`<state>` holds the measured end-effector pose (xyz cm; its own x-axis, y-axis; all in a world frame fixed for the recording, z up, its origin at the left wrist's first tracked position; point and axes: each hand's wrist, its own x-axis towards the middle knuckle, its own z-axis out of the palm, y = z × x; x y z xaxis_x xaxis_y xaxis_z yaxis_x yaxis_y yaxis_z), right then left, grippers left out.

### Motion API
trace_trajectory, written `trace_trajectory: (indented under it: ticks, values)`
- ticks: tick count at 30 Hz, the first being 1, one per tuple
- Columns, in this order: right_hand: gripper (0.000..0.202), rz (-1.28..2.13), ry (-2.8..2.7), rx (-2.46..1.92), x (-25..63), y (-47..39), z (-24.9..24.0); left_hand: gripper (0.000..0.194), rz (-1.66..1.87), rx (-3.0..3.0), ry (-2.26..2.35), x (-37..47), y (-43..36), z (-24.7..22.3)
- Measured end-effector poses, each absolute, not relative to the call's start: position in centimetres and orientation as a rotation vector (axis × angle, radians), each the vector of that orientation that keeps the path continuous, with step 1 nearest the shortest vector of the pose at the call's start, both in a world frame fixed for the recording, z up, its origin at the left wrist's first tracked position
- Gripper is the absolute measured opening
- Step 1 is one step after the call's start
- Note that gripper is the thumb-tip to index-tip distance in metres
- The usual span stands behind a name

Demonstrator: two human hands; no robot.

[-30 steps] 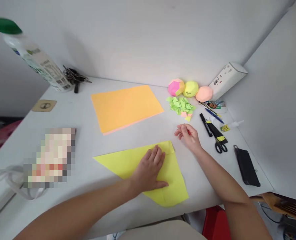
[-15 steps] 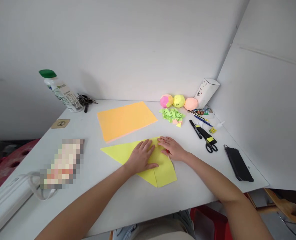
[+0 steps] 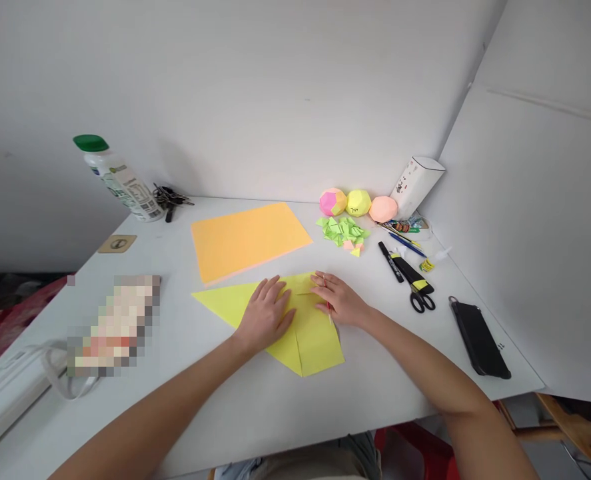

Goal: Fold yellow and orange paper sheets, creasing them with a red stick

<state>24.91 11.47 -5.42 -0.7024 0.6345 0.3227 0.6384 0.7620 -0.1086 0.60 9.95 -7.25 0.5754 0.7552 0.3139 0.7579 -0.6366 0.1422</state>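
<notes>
**Mia:** What is the biggest thing there?

**Ben:** The wide white table (image 3: 285,407). On it, in front of the person, lies a thin yellow sheet of paper folded into a triangle (image 3: 302,333). It sits near the front edge, just below a flat orange sheet of paper (image 3: 248,240).

**Mia:** What are the hands doing?

**Ben:** The left hand (image 3: 265,317) lies flat on the yellow paper, fingers spread and pressing down. It grips nothing. The right hand (image 3: 342,303) rests on the top right part of the paper, fingers loosely curled. A thin red stick pokes out under it, maybe a pen, but it is too small to tell if the fingers hold it.

**Mia:** How would that paper feel?

**Ben:** It looks very light and bendy. It could slide on the smooth table, so a flat palm would keep it in place. It could tear or crease wrong if pulled hard. The corners and the folded edge look like the best spots to pinch.

**Mia:** What else is there?

**Ben:** To the right lie black scissors (image 3: 418,290), well apart from the paper. Behind is a small pile of green paper bits (image 3: 342,230).
</notes>
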Motion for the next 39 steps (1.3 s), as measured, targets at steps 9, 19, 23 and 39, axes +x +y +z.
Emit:
trace_trajectory:
  ticks: [9, 19, 23, 39]
  values:
    - [0.022, -0.095, -2.807, -0.824, 23.7, 15.3, -4.4, 0.087, -0.255, -2.861, -1.273, -0.4, 8.8, -8.2]
    - [0.024, -0.046, -2.763, -0.856, 25.5, 13.0, -4.7, 0.088, -0.284, -2.916, -1.232, -1.3, 9.9, -8.1]
    - [0.027, -0.103, -2.764, -0.96, 24.7, 13.5, -4.5, 0.088, -0.275, -2.924, -1.245, -1.3, 10.3, -8.0]
    - [0.023, -0.101, -2.762, -0.748, 25.3, 9.8, -3.4, 0.086, -0.328, -2.957, -1.233, -1.9, 11.8, -8.0]
